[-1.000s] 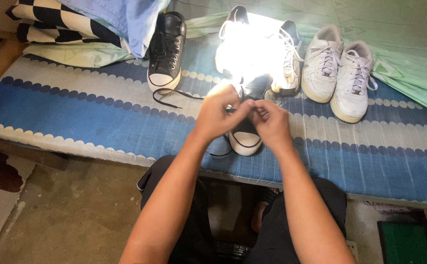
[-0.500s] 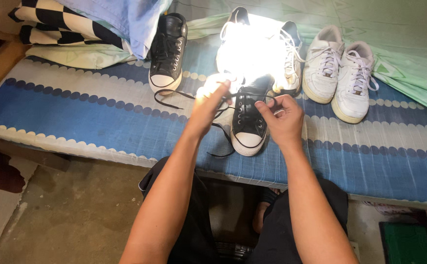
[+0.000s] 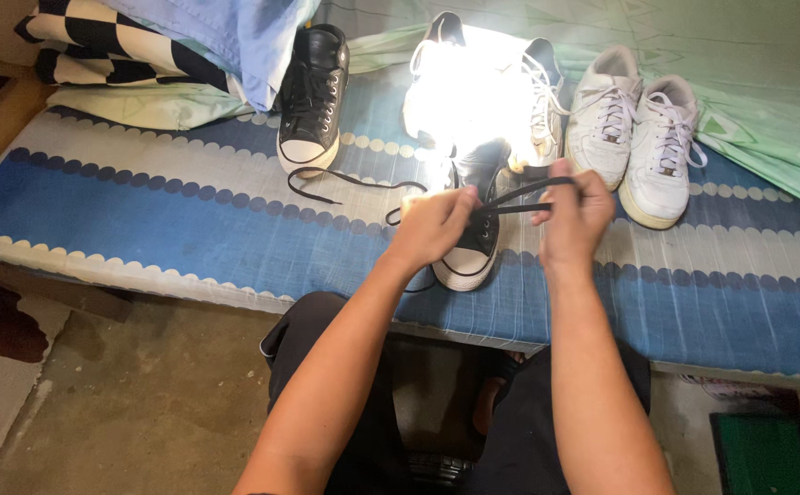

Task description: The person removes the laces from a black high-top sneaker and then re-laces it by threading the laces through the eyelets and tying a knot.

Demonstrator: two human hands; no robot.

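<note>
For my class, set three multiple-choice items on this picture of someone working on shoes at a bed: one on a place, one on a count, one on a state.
1. Where does the black high-top sneaker with the white toe cap under the hands stand?
A. on the blue striped mattress
B. on the concrete floor
C. on the person's lap

2. How many plain white lace-up sneakers stand at the right?
A. one
B. two
C. four

3. What state is the black shoelace in the right hand in?
A. tied in a bow
B. lying slack on the floor
C. pulled taut away from the shoe

Answers:
1 A: its sole rests on the mattress near the front edge.
2 B: a pair stands side by side.
3 C: the lace runs straight from the eyelets, where the left hand rests, to the right hand.
</note>
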